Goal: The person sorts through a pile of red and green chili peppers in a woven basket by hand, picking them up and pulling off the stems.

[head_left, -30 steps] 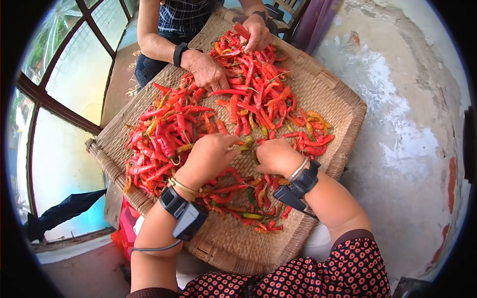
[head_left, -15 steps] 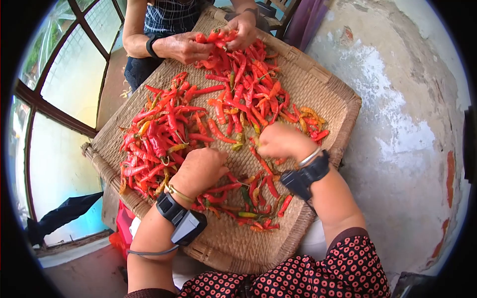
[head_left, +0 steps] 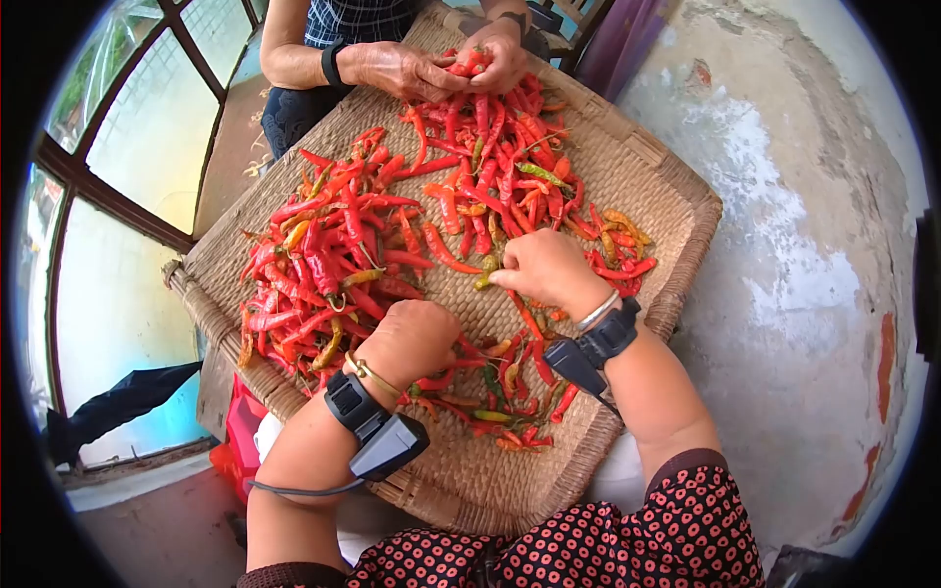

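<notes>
A woven tray carries red chili peppers in loose piles. My right hand is closed in a pinch at a greenish-yellow chili pepper, near the middle of the tray. Closed, with the back of the hand up, my left hand is at the lower right edge of the left chili pile; its fingertips are hidden, and I cannot see what they hold. Between and below my hands lies a smaller scatter of chili peppers, mostly red with some green and yellowish ones.
Across the tray, another person's hands hold red chilies over the far pile. A rough plastered wall stands to the right. Framed windows and a black umbrella are on the left.
My right hand has shifted slightly left to the greenish-yellow chili. My left hand has moved a little down and right. The other person's hands have come together around their chilies.
</notes>
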`<action>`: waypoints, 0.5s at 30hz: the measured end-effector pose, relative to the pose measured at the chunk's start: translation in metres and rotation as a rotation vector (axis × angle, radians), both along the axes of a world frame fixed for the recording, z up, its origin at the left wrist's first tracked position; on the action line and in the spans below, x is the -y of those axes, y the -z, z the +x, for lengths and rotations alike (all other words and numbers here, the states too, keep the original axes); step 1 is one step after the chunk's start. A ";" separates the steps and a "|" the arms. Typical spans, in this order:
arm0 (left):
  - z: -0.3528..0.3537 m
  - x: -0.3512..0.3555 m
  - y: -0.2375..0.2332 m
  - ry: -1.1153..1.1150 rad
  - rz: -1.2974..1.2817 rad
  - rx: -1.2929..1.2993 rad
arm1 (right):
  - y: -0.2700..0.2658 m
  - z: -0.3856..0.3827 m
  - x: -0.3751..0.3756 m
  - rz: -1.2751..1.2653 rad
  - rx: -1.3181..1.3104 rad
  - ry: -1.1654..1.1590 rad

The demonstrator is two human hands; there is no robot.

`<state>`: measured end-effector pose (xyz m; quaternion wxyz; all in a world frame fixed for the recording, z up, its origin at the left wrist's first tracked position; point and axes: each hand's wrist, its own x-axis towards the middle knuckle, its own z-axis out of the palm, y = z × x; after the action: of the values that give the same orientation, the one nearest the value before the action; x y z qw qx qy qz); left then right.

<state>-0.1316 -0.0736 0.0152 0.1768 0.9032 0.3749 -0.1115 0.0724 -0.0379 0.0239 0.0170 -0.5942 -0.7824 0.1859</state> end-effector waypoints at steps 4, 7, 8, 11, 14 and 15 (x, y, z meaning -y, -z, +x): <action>0.001 0.000 -0.001 0.008 -0.034 0.030 | 0.017 -0.002 0.001 0.071 0.121 -0.032; 0.002 -0.001 -0.002 -0.001 -0.030 0.014 | 0.019 0.002 -0.005 -0.036 0.075 -0.030; 0.002 -0.001 -0.001 0.000 -0.030 0.010 | 0.018 0.005 -0.007 -0.037 0.074 -0.030; 0.001 -0.003 -0.001 0.005 -0.042 0.023 | 0.002 0.025 -0.016 -0.147 -0.177 -0.056; -0.001 -0.002 0.003 0.013 -0.007 0.040 | -0.026 0.035 -0.015 -0.359 -0.521 0.179; -0.001 -0.002 0.004 0.011 -0.006 0.043 | -0.030 0.036 -0.015 -0.182 -0.841 0.294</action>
<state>-0.1326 -0.0714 0.0110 0.1868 0.9068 0.3659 -0.0942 0.1082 -0.0229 0.0541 0.3073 -0.5708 -0.5954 0.4747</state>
